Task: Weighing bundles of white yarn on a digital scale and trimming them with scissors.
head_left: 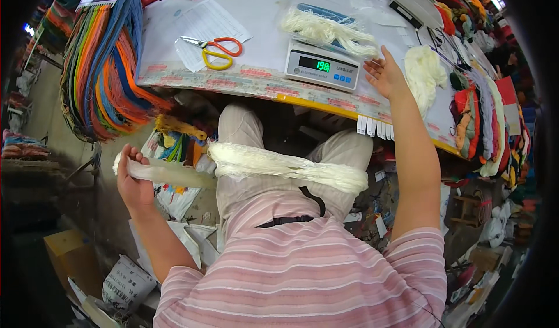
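One pale bundle of yarn (169, 175) is gripped in the curled fingers of the left hand (136, 182), out beside the left thigh; whether it is joined to the cream hank (288, 166) laid across the thighs cannot be told. The right hand (384, 76) is held loosely open and empty beside the electronic scale (323, 66), on which another cream hank (329, 32) is placed. To its right, passage is narrowed by a cream pile (425, 78). Scissors (218, 52) are laid over printed paper (212, 25), and the table's left corner is draped with multicoloured skeins (108, 66). White tags (375, 128) are fixed along the front edge. Bare tabletop (262, 13) is left between scissors and scale; open room is left above the knees.
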### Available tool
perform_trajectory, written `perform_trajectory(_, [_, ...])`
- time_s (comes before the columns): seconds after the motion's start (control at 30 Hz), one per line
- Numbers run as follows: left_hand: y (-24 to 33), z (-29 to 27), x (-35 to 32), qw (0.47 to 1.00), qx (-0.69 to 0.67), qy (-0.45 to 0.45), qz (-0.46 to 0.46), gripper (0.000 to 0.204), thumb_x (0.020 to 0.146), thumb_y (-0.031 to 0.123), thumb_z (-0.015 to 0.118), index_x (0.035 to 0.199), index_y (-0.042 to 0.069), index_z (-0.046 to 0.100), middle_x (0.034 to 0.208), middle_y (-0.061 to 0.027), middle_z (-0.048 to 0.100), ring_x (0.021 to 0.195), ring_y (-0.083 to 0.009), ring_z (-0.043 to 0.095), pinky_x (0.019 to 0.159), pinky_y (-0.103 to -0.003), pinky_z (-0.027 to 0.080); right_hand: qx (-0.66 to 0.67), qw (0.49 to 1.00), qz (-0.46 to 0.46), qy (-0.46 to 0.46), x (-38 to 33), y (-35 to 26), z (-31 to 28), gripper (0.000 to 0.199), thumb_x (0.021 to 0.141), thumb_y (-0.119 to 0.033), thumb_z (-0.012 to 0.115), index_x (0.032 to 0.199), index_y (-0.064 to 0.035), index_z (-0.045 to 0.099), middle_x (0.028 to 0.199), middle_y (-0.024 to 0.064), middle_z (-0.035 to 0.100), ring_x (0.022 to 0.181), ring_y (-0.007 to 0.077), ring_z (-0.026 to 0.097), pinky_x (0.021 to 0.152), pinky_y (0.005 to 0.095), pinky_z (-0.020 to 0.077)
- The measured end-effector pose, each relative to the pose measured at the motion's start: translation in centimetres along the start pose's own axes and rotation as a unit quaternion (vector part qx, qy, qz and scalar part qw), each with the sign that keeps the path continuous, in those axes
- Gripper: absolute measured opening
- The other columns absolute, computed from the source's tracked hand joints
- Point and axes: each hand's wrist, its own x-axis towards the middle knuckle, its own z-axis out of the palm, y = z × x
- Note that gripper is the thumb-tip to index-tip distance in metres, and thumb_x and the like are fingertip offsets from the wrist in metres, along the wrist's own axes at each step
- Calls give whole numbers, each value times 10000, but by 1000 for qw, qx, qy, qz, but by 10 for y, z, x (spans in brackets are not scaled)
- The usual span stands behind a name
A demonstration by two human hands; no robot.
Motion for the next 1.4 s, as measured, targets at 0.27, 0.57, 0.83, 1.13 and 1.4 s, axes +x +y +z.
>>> perform_trajectory(0.27, [-14,38,-18,996,81,-15,-27,333,927,201,465,1174,-17,519,1130,-139,570,1032,-224,552,895,-345,436,73,970,-218,73,25,-5,-4,195,775,-220,656,798,-46,570,739,53,559,756,162,536,749,312,396])
perform_trajectory(0.57, [-52,146,-31,959,-46,-220,-169,458,935,239,386,1331,9,393,1387,-176,379,1270,-268,380,981,-467,384,-117,904,-56,-407,-198,69,213,282,871,-196,596,1085,-12,601,560,-92,355,438,10,279,405,189,189])
perform_trajectory(0.83, [-60,143,-38,956,-77,-202,-198,385,910,192,480,1241,-4,503,1057,-68,595,966,-163,563,859,-336,454,-271,867,-137,-395,-215,117,238,205,800,-139,667,935,10,633,830,36,645,746,80,581,657,237,471])
perform_trajectory(1.13, [-63,130,-32,960,-30,-237,-145,430,889,167,491,1265,-38,458,1134,-101,576,1031,-162,553,918,-329,422,-159,873,-106,-449,-214,114,236,156,853,-127,588,917,12,613,810,21,629,717,84,571,705,239,455])
perform_trajectory(1.4, [-45,56,-17,942,144,-198,-231,160,852,183,581,891,33,620,509,60,333,425,-45,291,436,-233,291,-480,742,-157,-440,-199,-39,250,209,772,-261,677,865,-77,640,584,-91,438,478,13,343,437,193,238])
